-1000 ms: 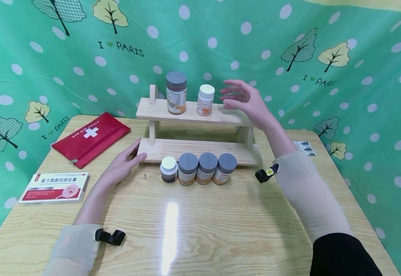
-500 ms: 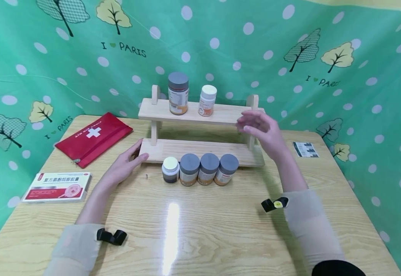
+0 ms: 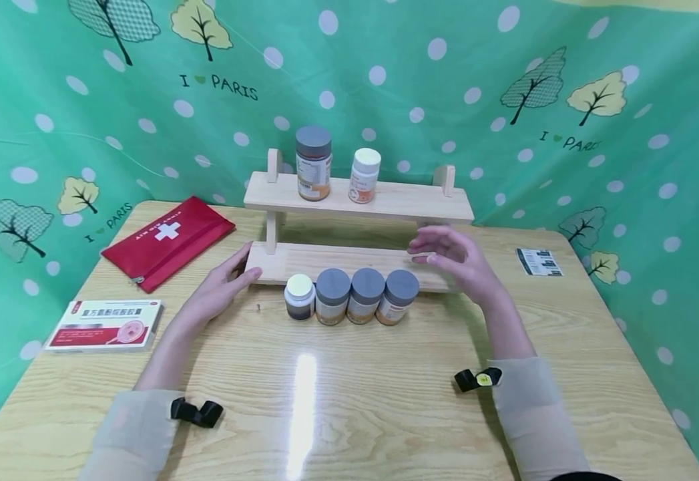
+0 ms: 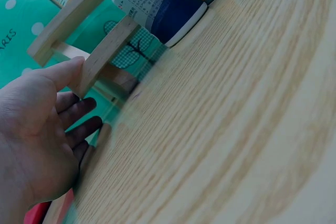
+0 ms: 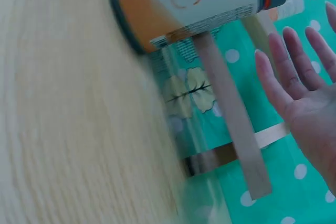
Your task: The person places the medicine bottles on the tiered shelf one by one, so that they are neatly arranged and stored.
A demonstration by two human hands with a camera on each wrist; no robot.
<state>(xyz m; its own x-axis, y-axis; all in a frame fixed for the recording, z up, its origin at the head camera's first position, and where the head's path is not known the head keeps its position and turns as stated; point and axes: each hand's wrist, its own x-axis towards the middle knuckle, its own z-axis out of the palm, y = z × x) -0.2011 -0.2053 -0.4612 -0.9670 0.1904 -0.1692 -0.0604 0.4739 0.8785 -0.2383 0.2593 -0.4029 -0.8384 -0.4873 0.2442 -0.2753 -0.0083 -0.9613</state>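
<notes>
A two-tier wooden shelf [image 3: 409, 206] stands at the back of the table. My left hand [image 3: 215, 291] holds the left end of its lower board, thumb at the front corner. In the left wrist view the thumb [image 4: 71, 72] lies against the board's end, the other fingers curl below. My right hand [image 3: 462, 266] hovers over the lower board's right part, fingers loosely bent, holding nothing. On the upper board stand a grey-capped bottle [image 3: 313, 164] and a smaller white pill bottle [image 3: 364, 176]. A white-capped bottle [image 3: 300, 296] and three grey-capped bottles [image 3: 366, 296] stand in a row before the shelf.
A red first aid pouch [image 3: 169, 242] lies at the back left, with a red-and-white medicine box [image 3: 105, 325] nearer the front. A small printed card or packet [image 3: 539, 262] lies at the right. A green patterned cloth [image 3: 349, 80] hangs behind the table.
My right hand has come down from beside the white pill bottle at the upper board to the lower board's right part. The left hand keeps its place at the shelf's left end.
</notes>
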